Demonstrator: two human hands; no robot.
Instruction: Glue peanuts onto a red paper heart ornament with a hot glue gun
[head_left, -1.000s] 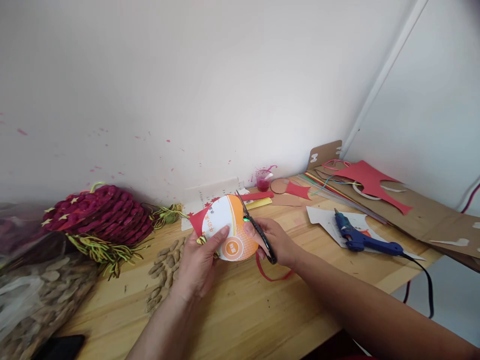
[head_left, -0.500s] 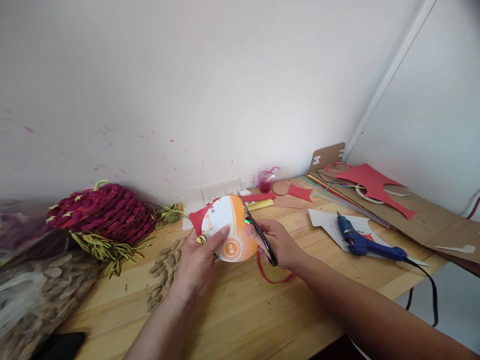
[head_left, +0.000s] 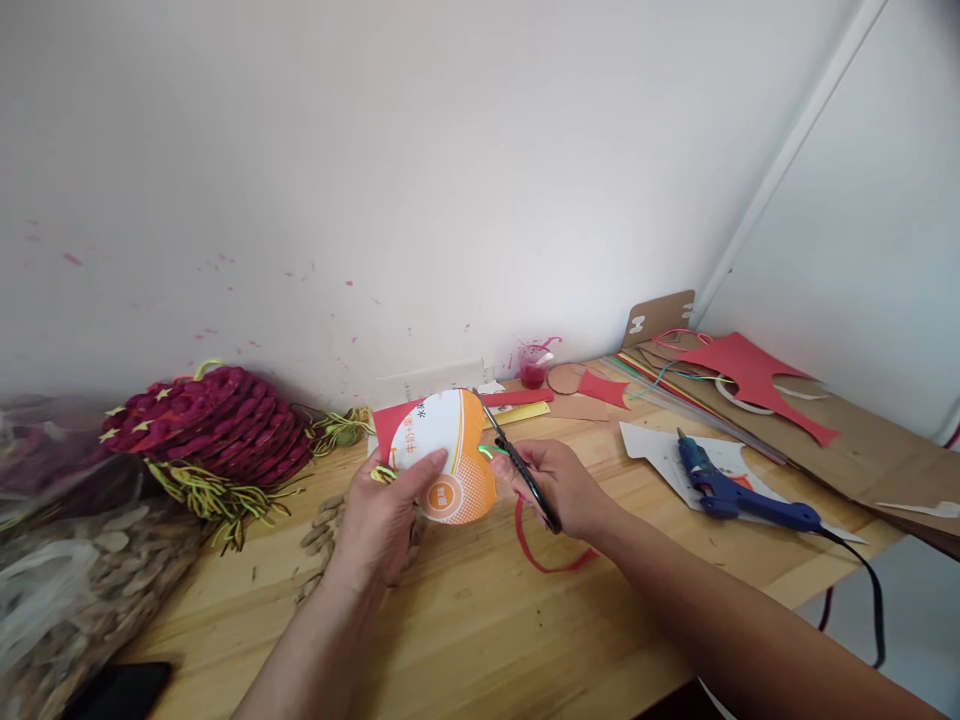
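White wall (head_left: 480, 200), flecked with pink spots, rises behind a wooden worktop (head_left: 480, 640). Above the worktop is an orange-and-white card (head_left: 471, 455) with a rounded outline and a notched right edge, printed side up. At its left edge, the left hand (head_left: 382, 515) has its grip closed on it, thumb over the print; red paper (head_left: 385, 428) shows just behind that edge. Just right of the card, the right hand (head_left: 559, 485) has its grip closed round black scissors (head_left: 536, 494), tips pointing away from the person; whether the blades touch the card is unclear. A red strip (head_left: 555, 570) curves below that hand. Left of the card lie peanuts (head_left: 322, 525), then a purple craft piece (head_left: 225, 430) with yellow stars and yarn fringe. Behind and right of the card stands a cup (head_left: 534, 370) of pink liquid. Farther right of it, a blue glue gun (head_left: 739, 496) rests on white paper (head_left: 645, 445), and beyond that a red cut-out sheet (head_left: 739, 355) lies on cardboard (head_left: 855, 455).
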